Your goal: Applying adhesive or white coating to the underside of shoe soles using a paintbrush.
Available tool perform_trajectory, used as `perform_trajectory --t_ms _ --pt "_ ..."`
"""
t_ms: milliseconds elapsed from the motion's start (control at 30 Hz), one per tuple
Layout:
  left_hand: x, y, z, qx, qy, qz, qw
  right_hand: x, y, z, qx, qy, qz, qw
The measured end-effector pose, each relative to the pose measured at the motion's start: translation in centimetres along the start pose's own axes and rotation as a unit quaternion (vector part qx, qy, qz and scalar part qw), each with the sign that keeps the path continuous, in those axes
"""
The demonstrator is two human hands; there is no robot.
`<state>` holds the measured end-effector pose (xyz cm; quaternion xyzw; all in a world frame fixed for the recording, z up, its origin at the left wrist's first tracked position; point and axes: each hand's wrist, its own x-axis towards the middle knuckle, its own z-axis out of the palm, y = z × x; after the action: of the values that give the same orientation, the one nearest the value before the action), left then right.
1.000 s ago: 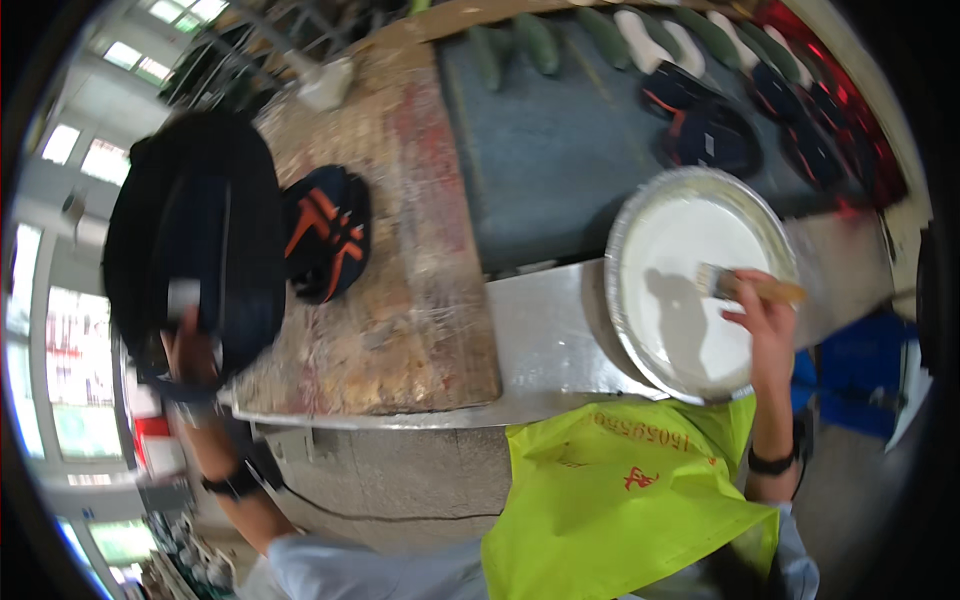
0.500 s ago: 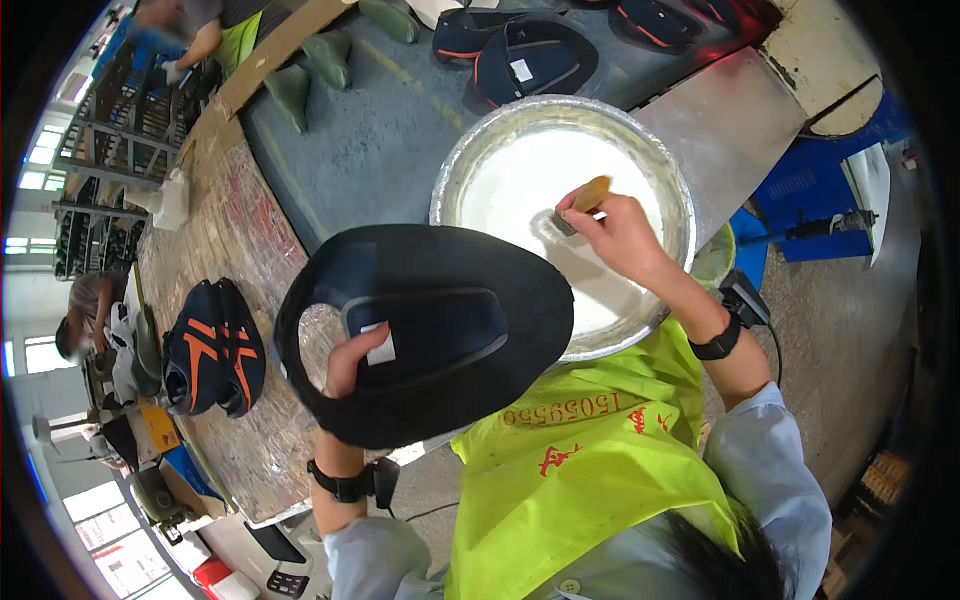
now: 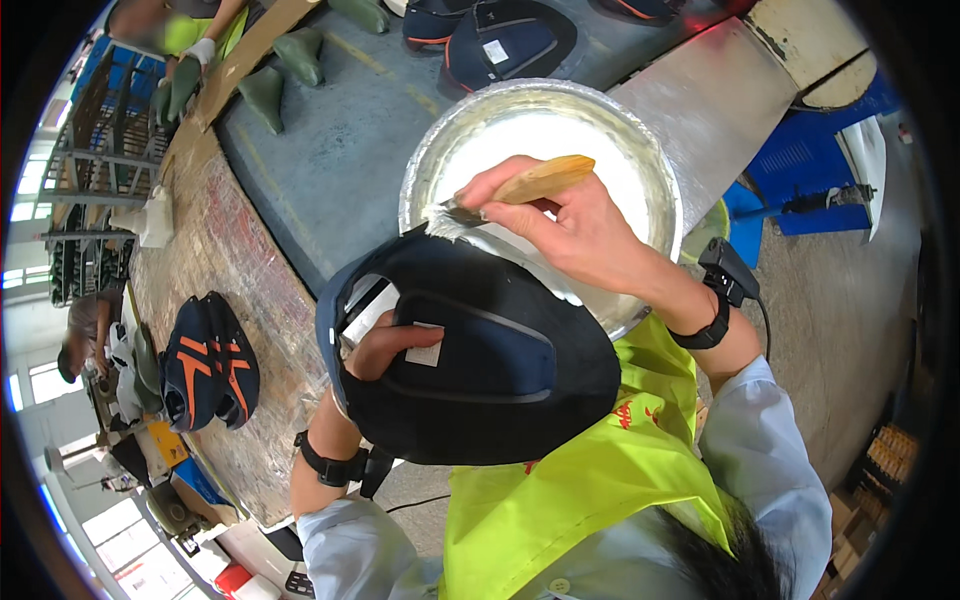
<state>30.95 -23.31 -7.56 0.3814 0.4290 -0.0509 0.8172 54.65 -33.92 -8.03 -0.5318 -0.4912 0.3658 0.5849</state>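
Observation:
A wooden-handled brush is gripped in my right hand. White liquid coats its bristles, which meet the far edge of a dark navy shoe upper. My left hand holds that upper by its opening, the thumb pressed on the inside beside a small white label; the other fingers are hidden beneath. Just beyond the upper, partly covered by it and my right hand, stands a round metal basin of white liquid.
Navy-and-orange shoe uppers stand on the worn wooden table at left. More uppers lie on the grey surface beyond the basin, with green shoe lasts at far left. A co-worker's gloved hand holds a last. Blue crates stand at right.
My right hand has brought the brush out of the white liquid, leftward and nearer, onto the upper's edge. The upper has shifted right and tilted. A co-worker now holds a green last.

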Motion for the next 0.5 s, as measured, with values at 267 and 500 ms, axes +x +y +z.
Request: perform_trajectory --t_ms 267,500 --pt "-3.2 0.2 -3.0 0.145 0.078 0.288 0.943 -3.9 2.4 -3.2 -0.079 0.006 0.071 0.994" --pt "-4.7 -1.6 0.4 0.174 0.278 0.345 0.879 -6.7 4.5 0.6 0.044 0.184 0.21 0.959"
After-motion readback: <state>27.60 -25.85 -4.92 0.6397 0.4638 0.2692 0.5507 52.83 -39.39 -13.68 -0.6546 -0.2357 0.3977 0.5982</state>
